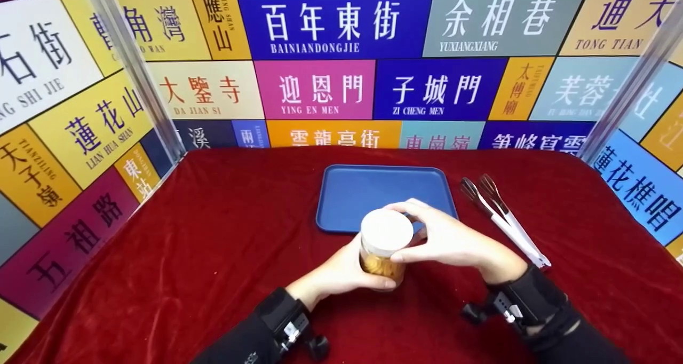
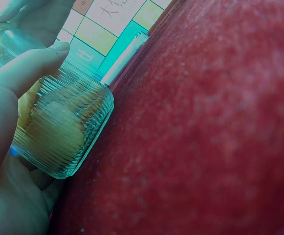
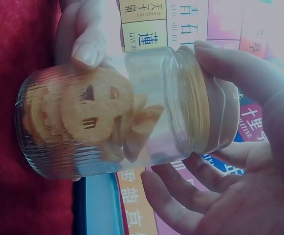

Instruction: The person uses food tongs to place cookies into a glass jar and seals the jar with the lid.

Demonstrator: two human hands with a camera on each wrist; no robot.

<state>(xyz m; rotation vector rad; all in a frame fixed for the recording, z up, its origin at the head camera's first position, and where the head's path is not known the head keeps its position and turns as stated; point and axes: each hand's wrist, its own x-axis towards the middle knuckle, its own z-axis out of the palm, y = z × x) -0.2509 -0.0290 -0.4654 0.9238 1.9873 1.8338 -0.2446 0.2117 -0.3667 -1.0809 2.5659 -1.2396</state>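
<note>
A ribbed clear jar (image 2: pixel 68 122) with a white lid (image 1: pixel 387 230) is held between both hands, near the tray's front edge. Round yellow biscuits (image 3: pixel 95 107), some with cut-out shapes, fill its lower part. My left hand (image 1: pixel 341 268) grips the jar's body, with the thumb across its near side. My right hand (image 1: pixel 448 238) holds the lid at its rim, thumb on the near side and fingers curled round the far side. In the right wrist view, the jar's neck and the lid lie between that thumb and the fingers.
Behind the jar lies a blue tray (image 1: pixel 349 193) on the red cloth (image 1: pixel 224 236). White-handled tongs (image 1: pixel 509 222) with brown tips rest right of the tray. Panels with printed signs (image 1: pixel 315 89) stand at the back and sides, with clear posts at the corners.
</note>
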